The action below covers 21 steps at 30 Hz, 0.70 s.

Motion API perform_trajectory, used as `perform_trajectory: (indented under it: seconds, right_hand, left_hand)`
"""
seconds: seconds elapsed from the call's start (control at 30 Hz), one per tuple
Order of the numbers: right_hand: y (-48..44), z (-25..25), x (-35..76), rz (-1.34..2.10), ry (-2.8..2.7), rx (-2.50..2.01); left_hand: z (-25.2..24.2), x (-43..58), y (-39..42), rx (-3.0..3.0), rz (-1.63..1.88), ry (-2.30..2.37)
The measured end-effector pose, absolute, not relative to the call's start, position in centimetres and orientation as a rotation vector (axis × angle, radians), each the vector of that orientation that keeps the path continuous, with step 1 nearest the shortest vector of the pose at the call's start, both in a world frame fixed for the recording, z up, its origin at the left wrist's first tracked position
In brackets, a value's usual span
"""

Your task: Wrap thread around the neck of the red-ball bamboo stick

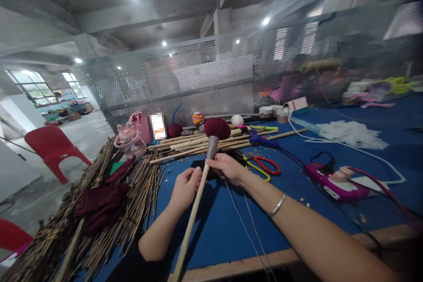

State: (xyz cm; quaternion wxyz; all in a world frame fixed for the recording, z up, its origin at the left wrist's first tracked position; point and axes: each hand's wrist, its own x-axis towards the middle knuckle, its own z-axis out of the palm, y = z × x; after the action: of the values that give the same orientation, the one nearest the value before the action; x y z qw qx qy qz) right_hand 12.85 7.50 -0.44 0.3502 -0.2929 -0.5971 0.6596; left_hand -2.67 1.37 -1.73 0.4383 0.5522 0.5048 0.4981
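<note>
A long pale wooden stick (191, 224) slants up from the table's front edge, topped by a dark red, rounded bundle (217, 129). Grey wrapping (212, 146) surrounds the stick just under the bundle. My right hand (228, 168) pinches the stick at the lower end of this wrapping, thumb against the wood. Close beside the stick on its left is my left hand (187, 185), its fingers pressed together; whatever they hold is too small to make out. Thin grey strands (246, 218) run down the blue table (228, 238) below my right hand.
Dry twigs (135, 211) and dark red cloth (102, 205) lie at left. Behind my hands are wooden sticks (185, 144), a blue glue gun (262, 140) and scissors (269, 166). A purple power strip (333, 183) with cables sits at right. A mesh partition (198, 83) stands behind.
</note>
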Motion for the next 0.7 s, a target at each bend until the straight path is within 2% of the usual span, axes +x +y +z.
perform_trajectory:
  seconds: [0.2, 0.47, 0.7]
  right_hand:
    - [7.3, -0.8, 12.8, 1.804, -1.62, -0.64]
    - [7.4, -1.0, 13.1, 1.949, -1.591, -0.464]
    - [7.0, -1.2, 12.0, 1.8, -1.566, -0.652]
  left_hand:
    - [-0.5, -1.9, 0.3, 1.584, 1.038, 1.301]
    - [-1.3, -1.3, 0.2, 1.223, 1.031, 0.972]
    - [0.0, 0.1, -1.0, 0.875, 1.031, 1.122]
